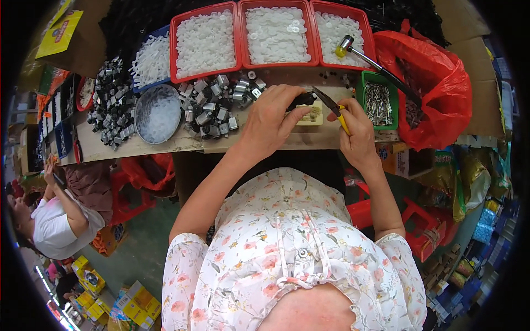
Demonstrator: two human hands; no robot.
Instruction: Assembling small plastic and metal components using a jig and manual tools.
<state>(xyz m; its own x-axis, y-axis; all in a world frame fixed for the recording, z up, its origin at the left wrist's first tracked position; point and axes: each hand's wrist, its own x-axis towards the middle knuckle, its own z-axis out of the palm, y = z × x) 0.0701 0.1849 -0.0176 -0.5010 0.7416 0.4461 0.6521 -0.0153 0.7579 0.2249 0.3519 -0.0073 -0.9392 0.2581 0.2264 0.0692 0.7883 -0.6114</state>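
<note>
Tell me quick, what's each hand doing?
Left hand: closed, pinching a small black part on the bench.
Right hand: closed, gripping yellow-handled pliers.

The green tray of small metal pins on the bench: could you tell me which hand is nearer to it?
Right. The right hand, gripping yellow-handled pliers, is just left of the green tray; the left hand is farther left.

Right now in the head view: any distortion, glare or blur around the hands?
Head view: strong fisheye, the bench edge bows and a black vignette rings the frame; light is even, no harsh glare; left hand and right hand with the pliers are sharp; rim clutter smears.
</note>
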